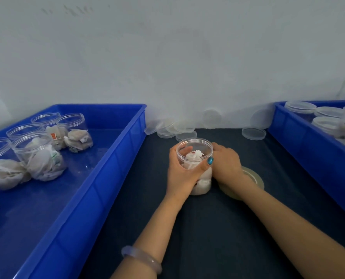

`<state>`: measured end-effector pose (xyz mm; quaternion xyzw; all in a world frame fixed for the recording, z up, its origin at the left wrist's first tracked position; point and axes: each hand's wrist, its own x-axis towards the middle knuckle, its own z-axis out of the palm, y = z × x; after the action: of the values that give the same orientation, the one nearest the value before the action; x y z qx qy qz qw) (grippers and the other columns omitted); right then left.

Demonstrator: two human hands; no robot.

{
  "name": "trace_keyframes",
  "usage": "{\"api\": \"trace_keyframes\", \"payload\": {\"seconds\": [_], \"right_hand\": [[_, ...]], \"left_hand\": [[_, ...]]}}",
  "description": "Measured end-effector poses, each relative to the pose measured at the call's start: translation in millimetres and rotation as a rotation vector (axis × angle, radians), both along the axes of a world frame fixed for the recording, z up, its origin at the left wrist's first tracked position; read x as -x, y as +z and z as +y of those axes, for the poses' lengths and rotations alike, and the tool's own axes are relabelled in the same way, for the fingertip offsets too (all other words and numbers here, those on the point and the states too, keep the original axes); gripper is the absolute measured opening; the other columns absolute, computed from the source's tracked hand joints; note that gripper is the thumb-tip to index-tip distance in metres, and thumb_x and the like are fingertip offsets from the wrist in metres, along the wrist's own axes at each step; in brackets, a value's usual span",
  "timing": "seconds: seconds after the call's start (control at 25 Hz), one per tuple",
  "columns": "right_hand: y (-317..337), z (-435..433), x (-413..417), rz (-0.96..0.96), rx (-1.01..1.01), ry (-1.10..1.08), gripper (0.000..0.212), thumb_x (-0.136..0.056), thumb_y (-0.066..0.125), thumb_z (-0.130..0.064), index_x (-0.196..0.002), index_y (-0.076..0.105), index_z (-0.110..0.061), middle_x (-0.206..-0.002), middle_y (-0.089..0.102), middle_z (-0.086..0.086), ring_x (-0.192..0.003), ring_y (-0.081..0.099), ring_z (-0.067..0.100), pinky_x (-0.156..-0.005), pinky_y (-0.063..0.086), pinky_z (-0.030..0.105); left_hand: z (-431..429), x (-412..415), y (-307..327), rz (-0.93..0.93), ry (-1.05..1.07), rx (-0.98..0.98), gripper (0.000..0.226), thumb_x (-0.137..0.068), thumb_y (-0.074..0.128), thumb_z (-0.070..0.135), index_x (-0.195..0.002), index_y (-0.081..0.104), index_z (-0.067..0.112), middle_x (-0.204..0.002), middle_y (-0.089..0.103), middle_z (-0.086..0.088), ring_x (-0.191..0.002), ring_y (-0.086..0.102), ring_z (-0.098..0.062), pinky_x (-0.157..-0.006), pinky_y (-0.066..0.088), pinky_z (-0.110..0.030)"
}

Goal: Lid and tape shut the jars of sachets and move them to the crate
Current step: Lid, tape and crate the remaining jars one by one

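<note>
Our left hand (182,174) wraps the clear jar of sachets (195,151); our right hand (226,164) clasps its right side. The jar stands on the dark mat (208,228): tape roll (255,177) just right, loose lids (177,128) behind, blue crate (99,188) left.

Your table wears a dark blue cloth (218,228); on it stand a blue crate (99,190) at your left, another blue crate (308,146) at your right, loose clear lids (173,129) by the wall, a tape roll (255,178), one unlidded jar (193,156).
</note>
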<state>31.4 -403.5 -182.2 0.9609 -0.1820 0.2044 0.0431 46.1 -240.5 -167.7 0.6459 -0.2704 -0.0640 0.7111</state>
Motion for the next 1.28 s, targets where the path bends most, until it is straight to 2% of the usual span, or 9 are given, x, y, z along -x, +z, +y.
{"api": "trace_keyframes", "payload": {"seconds": [0.2, 0.36, 0.6, 0.72, 0.8, 0.88, 0.96, 1.12, 1.28], "right_hand": [[10, -12, -9, 0.157, -0.517, 0.206, 0.065, -0.095, 0.060, -0.042, -0.152, 0.035, -0.025, -0.161, 0.027, 0.001, -0.148, 0.026, 0.024, -0.117, 0.033, 0.045], [5, -16, -29, 0.060, -0.557, 0.127, 0.031, -0.092, 0.064, -0.031, -0.119, 0.061, -0.018, -0.122, 0.056, -0.001, -0.114, 0.057, 0.024, -0.094, 0.051, 0.040], [-1, -17, -20, -0.009, -0.537, 0.041, 0.009, -0.089, 0.065, -0.029, -0.085, 0.060, -0.022, -0.107, 0.069, 0.001, -0.085, 0.062, 0.016, -0.071, 0.050, 0.030], [2, -10, -14, 0.018, -0.489, -0.011, 0.031, -0.092, 0.062, -0.024, -0.066, 0.048, -0.033, -0.075, 0.063, -0.007, -0.076, 0.063, 0.018, -0.064, 0.045, 0.026], [9, -9, -4, -0.153, -0.695, 0.032, 0.011, -0.091, 0.067, -0.025, -0.086, 0.065, -0.034, -0.096, 0.066, -0.013, -0.092, 0.063, 0.013, -0.075, 0.048, 0.024], [25, -6, 16, -0.423, -1.036, 0.141, 0.035, -0.092, 0.068, -0.029, -0.127, 0.064, -0.032, -0.121, 0.058, -0.019, -0.113, 0.054, 0.005, -0.090, 0.045, 0.023], [45, -1, 40, -0.550, -1.228, 0.305, 0.036, -0.097, 0.061, -0.033, -0.131, 0.059, -0.044, -0.130, 0.056, -0.028, -0.120, 0.053, -0.004, -0.098, 0.043, 0.021], [72, 21, 77, -0.377, -1.102, 0.603, 0.034, -0.094, 0.064, -0.021, -0.121, 0.067, -0.042, -0.132, 0.062, -0.017, -0.125, 0.054, 0.001, -0.098, 0.049, 0.020], [74, 33, 89, -0.261, -0.986, 0.550, 0.040, -0.087, 0.074, -0.013, -0.118, 0.068, -0.038, -0.134, 0.052, -0.004, -0.127, 0.050, 0.007, -0.104, 0.048, 0.035]], "left_hand": [[0, 1, 1, -0.003, -0.013, -0.030, 0.070, -0.068, 0.089, 0.031, -0.125, 0.049, 0.034, -0.122, 0.061, 0.017, -0.111, 0.056, 0.012, -0.092, 0.050, -0.016], [1, 2, 0, -0.015, -0.036, -0.053, 0.076, -0.063, 0.093, 0.039, -0.125, 0.049, 0.034, -0.123, 0.061, 0.014, -0.113, 0.057, 0.009, -0.093, 0.051, -0.021], [2, 5, -3, -0.029, -0.052, -0.054, 0.070, -0.071, 0.090, 0.027, -0.127, 0.050, 0.030, -0.122, 0.062, 0.016, -0.114, 0.056, 0.010, -0.095, 0.053, -0.028], [3, 6, -2, -0.038, -0.055, -0.052, 0.070, -0.071, 0.089, 0.025, -0.129, 0.050, 0.026, -0.122, 0.062, 0.016, -0.114, 0.057, 0.009, -0.093, 0.051, -0.021], [4, 8, 0, -0.035, -0.073, -0.069, 0.071, -0.071, 0.089, 0.028, -0.130, 0.049, 0.027, -0.123, 0.061, 0.016, -0.114, 0.056, 0.011, -0.096, 0.052, -0.026], [6, 10, 3, -0.025, -0.091, -0.083, 0.072, -0.071, 0.088, 0.031, -0.131, 0.048, 0.029, -0.124, 0.061, 0.015, -0.113, 0.055, 0.012, -0.099, 0.054, -0.039], [8, 12, 5, -0.023, -0.095, -0.082, 0.075, -0.070, 0.087, 0.034, -0.133, 0.046, 0.032, -0.123, 0.061, 0.017, -0.113, 0.056, 0.010, -0.099, 0.053, -0.045], [9, 9, 3, -0.059, -0.116, -0.072, 0.088, -0.068, 0.090, 0.038, -0.138, 0.037, 0.039, -0.122, 0.063, 0.024, -0.116, 0.056, 0.009, -0.098, 0.051, -0.024], [7, 7, 2, -0.120, -0.134, -0.081, 0.080, -0.083, 0.080, 0.017, -0.144, 0.033, 0.036, -0.116, 0.051, 0.049, -0.116, 0.050, 0.018, -0.091, 0.046, -0.008]]}}
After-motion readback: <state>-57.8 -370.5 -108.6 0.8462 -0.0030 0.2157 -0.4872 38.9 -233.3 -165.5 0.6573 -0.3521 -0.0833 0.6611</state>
